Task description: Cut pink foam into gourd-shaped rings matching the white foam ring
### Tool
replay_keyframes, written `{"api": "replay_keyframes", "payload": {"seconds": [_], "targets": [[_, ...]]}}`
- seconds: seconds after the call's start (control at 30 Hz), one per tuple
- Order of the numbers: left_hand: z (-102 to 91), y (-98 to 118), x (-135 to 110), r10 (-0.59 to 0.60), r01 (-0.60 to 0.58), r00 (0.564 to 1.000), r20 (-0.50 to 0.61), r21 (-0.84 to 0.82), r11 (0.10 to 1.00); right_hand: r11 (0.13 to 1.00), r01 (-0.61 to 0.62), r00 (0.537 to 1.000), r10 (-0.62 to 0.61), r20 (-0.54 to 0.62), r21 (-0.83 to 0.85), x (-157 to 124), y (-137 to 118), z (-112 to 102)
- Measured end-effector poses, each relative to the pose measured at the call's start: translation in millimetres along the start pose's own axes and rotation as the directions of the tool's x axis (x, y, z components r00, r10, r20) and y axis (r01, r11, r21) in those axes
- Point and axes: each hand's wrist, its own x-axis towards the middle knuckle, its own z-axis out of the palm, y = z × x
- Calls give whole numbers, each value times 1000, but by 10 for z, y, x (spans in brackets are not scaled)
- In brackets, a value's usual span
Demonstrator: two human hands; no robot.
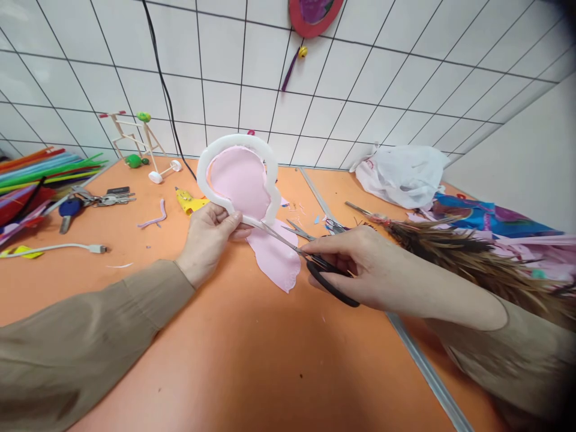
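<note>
A white tiled wall (265, 45) backs an orange table (270, 366).

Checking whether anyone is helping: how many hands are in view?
2: the left hand grips a white, rounded, foam-like frame; the right hand holds black-handled metal scissors. No other hands show.

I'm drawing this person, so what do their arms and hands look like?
The left hand and right hand wear no gloves, and no rings show. A long brown cloth sleeve, creased, nearly reaches the left hand; a matching brown cloth sleeve stops farther back from the right.
</note>
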Motion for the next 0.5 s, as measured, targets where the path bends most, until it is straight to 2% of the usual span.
{"api": "replay_keyframes", "payload": {"seconds": [0.5], "targets": [[-12,-67,15,73,-73,997,-7,27,997,997,-73,997,73,16,25,16,27,44]]}}
